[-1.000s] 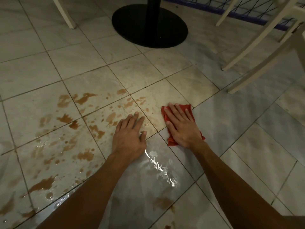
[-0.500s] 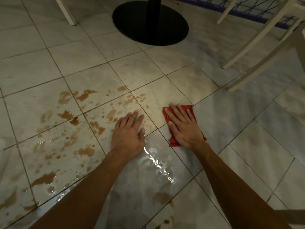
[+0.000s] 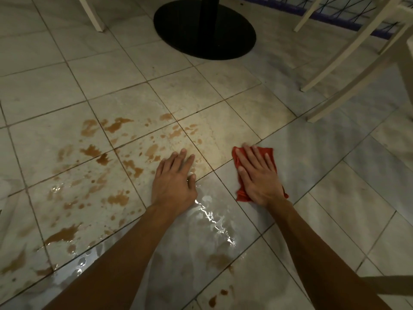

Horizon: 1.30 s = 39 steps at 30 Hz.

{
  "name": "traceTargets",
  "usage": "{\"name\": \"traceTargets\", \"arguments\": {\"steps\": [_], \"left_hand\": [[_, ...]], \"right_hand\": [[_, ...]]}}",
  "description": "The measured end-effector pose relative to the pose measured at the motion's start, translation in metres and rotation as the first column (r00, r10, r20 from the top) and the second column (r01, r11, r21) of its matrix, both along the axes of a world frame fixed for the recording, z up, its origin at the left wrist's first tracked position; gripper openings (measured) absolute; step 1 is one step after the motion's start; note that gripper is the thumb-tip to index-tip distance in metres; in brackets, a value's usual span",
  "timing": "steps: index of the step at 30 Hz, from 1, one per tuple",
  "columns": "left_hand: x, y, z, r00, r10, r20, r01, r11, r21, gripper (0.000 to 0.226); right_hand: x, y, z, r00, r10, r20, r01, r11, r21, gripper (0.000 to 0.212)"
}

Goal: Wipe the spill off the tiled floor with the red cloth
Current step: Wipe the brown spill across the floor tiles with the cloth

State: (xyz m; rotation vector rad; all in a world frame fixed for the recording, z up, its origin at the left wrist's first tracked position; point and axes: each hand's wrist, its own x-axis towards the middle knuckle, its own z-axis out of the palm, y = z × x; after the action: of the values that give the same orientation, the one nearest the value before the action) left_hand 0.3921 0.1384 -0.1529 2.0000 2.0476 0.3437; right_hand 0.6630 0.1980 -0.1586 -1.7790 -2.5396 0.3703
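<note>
**Right palm flat on the red cloth, spill off to its left**

Head view: your right hand (image 3: 260, 177) lies palm-down on the small red cloth (image 3: 242, 194), right of centre in the frame. Its grip is spread, fingers straight and slightly fanned, pressing the cloth against the pale tiled floor (image 3: 55, 86) rather than pinching it. Red fabric shows past your fingertips and below the thumb side of your palm.

Your left hand (image 3: 173, 182) rests flat on the tile just left of the cloth, apart from it. Its grip is also spread and holds nothing.

The brown liquid spill (image 3: 89, 151) lies in blotches and droplets across the left half of the frame, from mid-left down to the lower left corner. Its nearest drops sit at your left fingertips, and a few more spots show at bottom centre. A clear wet sheen (image 3: 212, 218) glints on the tile between your forearms.

At top centre stands a black round pedestal base (image 3: 204, 30). White wooden chair legs (image 3: 348, 57) slant through the upper right, and one more white leg (image 3: 91, 14) shows at upper left.
</note>
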Motion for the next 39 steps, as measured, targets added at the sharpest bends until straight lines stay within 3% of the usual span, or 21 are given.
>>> {"name": "traceTargets", "arguments": {"steps": [3,8,10,13,15,21,28,34,39], "left_hand": [[0.004,-0.002,0.002,1.0,0.027,0.016,-0.027,1.0,-0.002,0.061],[0.004,-0.009,0.003,1.0,0.01,0.014,-0.01,1.0,-0.007,0.062],[0.003,-0.012,0.003,1.0,0.004,0.014,-0.004,1.0,-0.006,0.061],[0.005,-0.017,0.005,1.0,0.015,0.016,-0.015,1.0,-0.015,0.061],[0.007,-0.019,0.006,0.999,0.029,0.027,-0.029,0.999,-0.017,0.061],[0.004,-0.029,0.004,1.0,0.006,0.012,-0.006,1.0,-0.001,0.061],[0.008,-0.033,0.007,0.999,0.026,0.026,-0.025,1.0,-0.011,0.06],[0.002,-0.033,0.005,1.0,0.002,-0.003,-0.002,1.0,-0.01,0.06],[0.006,-0.034,0.005,1.0,0.008,0.0,-0.008,1.0,-0.014,0.06]], "right_hand": [[-0.019,-0.01,0.005,0.999,-0.048,0.008,0.048,0.999,-0.008,0.062],[0.005,-0.064,0.0,0.982,0.184,0.035,-0.185,0.983,0.021,0.063],[0.021,-0.068,0.001,0.992,0.113,0.053,-0.114,0.993,0.017,0.063],[0.012,-0.056,0.004,0.991,-0.117,0.069,0.118,0.993,-0.01,0.063],[-0.01,-0.053,0.006,0.984,-0.161,0.072,0.162,0.987,-0.013,0.062],[-0.004,-0.095,0.005,0.987,0.147,0.064,-0.146,0.989,-0.012,0.065],[-0.016,-0.057,0.009,0.987,-0.125,0.096,0.128,0.992,-0.022,0.064],[-0.007,-0.087,0.006,0.977,0.209,0.052,-0.208,0.978,-0.026,0.065],[-0.01,-0.055,0.007,0.994,-0.073,0.085,0.074,0.997,-0.011,0.064]]}}
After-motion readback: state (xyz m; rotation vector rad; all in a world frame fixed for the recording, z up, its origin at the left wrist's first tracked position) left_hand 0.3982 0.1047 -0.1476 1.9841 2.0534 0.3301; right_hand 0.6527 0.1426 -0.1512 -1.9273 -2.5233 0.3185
